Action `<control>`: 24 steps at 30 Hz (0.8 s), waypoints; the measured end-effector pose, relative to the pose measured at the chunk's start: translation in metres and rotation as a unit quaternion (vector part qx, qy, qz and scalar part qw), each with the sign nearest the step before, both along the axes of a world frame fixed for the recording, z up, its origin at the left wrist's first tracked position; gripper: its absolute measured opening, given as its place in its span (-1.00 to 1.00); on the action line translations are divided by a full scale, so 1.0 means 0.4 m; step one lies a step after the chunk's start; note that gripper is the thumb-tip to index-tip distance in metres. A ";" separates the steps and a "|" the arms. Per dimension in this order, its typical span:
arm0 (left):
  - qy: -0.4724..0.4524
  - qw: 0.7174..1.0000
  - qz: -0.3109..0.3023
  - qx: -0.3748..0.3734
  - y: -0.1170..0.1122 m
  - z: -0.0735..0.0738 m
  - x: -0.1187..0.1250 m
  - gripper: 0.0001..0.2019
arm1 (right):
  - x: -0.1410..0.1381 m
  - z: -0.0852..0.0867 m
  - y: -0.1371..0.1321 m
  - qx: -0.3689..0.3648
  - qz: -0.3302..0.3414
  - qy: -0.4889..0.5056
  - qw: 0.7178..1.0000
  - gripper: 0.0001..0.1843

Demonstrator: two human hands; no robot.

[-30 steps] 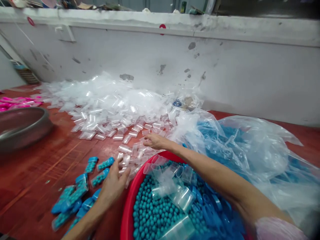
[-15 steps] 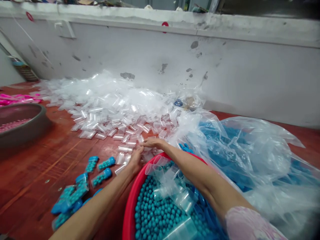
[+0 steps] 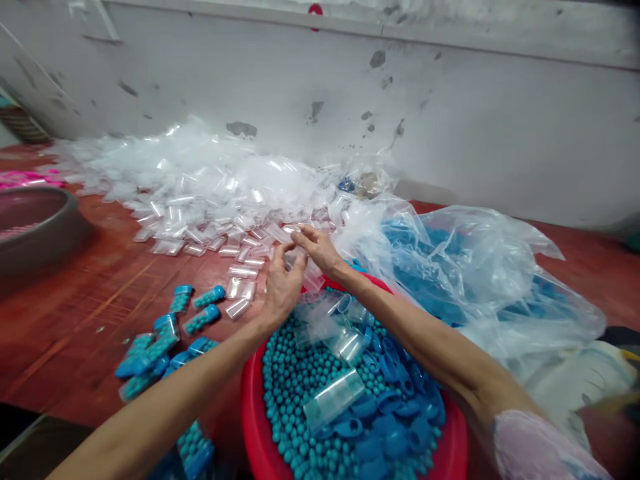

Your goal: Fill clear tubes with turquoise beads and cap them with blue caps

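Over the far rim of a red basin (image 3: 253, 407), my left hand (image 3: 284, 283) curls its fingers around some clear plastic tubes. Beside it, my right hand (image 3: 320, 252) grips clear plastic tubes (image 3: 280, 233) from the pile's near edge; how many is hidden by the fingers. Inside the basin lie teal beads (image 3: 295, 383), blue plastic caps (image 3: 390, 427) and several loose clear tubes (image 3: 334, 399). Left of the basin, bead-filled tubes with blue caps (image 3: 203, 319) lie scattered on the red surface.
A big heap of clear tubes (image 3: 200, 173) lies along the white wall (image 3: 280, 73). On the right spreads a clear plastic bag (image 3: 480, 260) with blue pieces inside. A grey-brown basin (image 3: 60, 233) with pink beads stands at left, with bright pink pieces (image 3: 30, 178) behind it.
Both hands have risen from the near edge of the tube pile and drawn back toward the basin, bringing clear tubes along. The view has tilted downward, showing more of the basin.
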State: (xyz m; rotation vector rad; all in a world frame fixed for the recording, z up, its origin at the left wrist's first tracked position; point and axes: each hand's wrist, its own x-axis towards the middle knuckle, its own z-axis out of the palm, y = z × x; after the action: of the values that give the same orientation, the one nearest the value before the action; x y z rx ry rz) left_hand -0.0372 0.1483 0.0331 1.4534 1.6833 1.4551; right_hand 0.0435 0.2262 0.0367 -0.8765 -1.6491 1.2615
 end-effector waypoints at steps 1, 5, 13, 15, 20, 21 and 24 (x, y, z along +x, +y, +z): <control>0.026 0.999 -0.014 0.018 -0.019 -0.001 0.009 -0.71 | 0.019 0.002 -0.015 0.024 0.010 0.007 1.000 -0.73; 0.129 0.987 -0.071 0.056 -0.085 -0.010 0.029 -0.67 | 0.099 0.001 -0.059 0.104 0.052 -0.111 0.987 -0.66; 0.419 0.897 -0.137 -0.036 -0.160 -0.029 0.058 -0.69 | 0.189 0.051 -0.177 0.199 0.044 -0.346 0.916 -0.70; 0.425 0.896 -0.125 -0.007 -0.170 -0.034 0.063 -0.66 | 0.219 0.083 -0.257 0.280 -0.031 -0.434 0.856 -0.68; 0.428 0.898 -0.090 0.046 -0.164 -0.061 0.057 -0.66 | 0.300 0.062 -0.475 0.320 0.123 -0.492 0.800 -0.79; 0.442 0.890 -0.097 0.056 -0.158 -0.066 0.055 -0.69 | 0.309 0.041 -0.501 0.327 0.130 -0.506 0.787 -0.75; 0.441 0.888 -0.100 0.087 -0.157 -0.077 0.049 -0.72 | 0.314 -0.015 -0.518 0.310 0.142 -0.540 0.769 -0.78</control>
State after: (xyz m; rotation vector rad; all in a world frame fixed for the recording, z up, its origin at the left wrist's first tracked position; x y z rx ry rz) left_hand -0.0176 0.0855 0.0023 2.5600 1.7935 0.8693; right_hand 0.1693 0.0192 0.0308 -0.9891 -2.9547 0.1729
